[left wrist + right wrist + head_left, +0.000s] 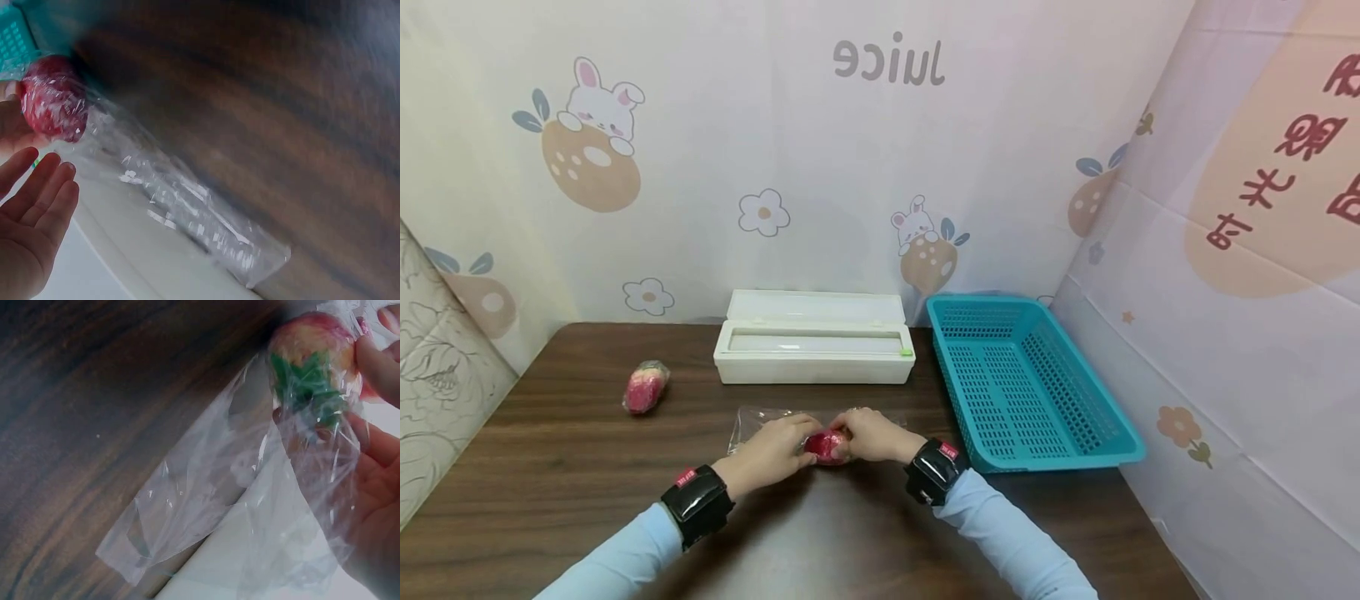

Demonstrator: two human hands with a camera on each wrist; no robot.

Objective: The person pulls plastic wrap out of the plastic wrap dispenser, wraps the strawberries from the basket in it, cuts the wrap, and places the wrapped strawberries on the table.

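A red strawberry [826, 447] with green leaves [306, 384] at its pale end is wrapped in clear plastic film [187, 481]. My right hand [872, 435] holds it between thumb and fingers, just above the table. My left hand [31, 231] is close beside it, fingers fairly straight, with a small gap to the fruit in the left wrist view. Loose film [187, 200] trails from the strawberry to both sides, crinkled and shiny. The head view hides part of the fruit behind my fingers.
A white film dispenser box [815, 371] with its lid raised stands behind my hands. To the right is a teal plastic basket [1131, 450]. Another wrapped red-and-pale strawberry [645, 387] lies at the left on the dark wooden table [550, 483]. Printed cloth hangs behind.
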